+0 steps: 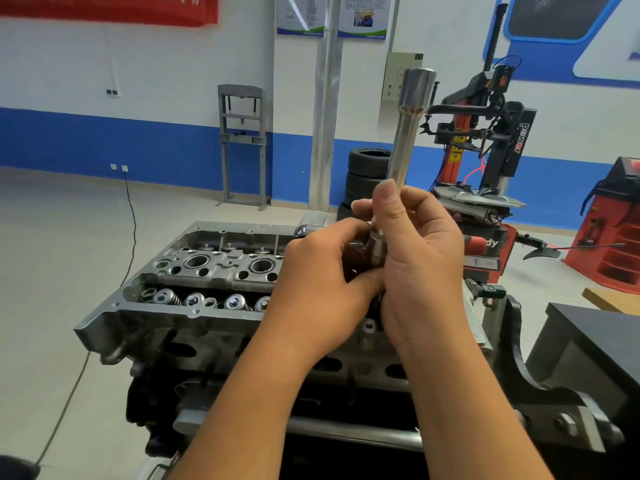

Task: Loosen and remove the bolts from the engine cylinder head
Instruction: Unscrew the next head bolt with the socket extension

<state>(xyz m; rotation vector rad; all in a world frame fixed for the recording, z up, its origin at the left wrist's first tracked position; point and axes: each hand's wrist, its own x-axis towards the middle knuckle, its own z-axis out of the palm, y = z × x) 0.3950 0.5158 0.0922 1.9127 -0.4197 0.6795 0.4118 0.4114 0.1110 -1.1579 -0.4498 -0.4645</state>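
The aluminium engine cylinder head (pixel 207 271) sits on a stand in front of me, valve springs and round bores showing on its left half. Above its right half my right hand (pixel 415 258) grips a long silver socket extension (pixel 408 133) that points up and slightly right, its wide end on top. My left hand (pixel 322 271) curls round the dark lower end of that tool, next to a small cylindrical piece (pixel 375 247) between both hands. The right part of the head is hidden behind my hands. No loose bolt is visible.
A black engine stand bracket (pixel 519 358) and a dark cabinet (pixel 588 341) stand at the right. Behind are a red tyre changer (pixel 485 140), stacked tyres (pixel 367 171), a grey press frame (pixel 242 143) and a black cable (pixel 131 220) on the floor.
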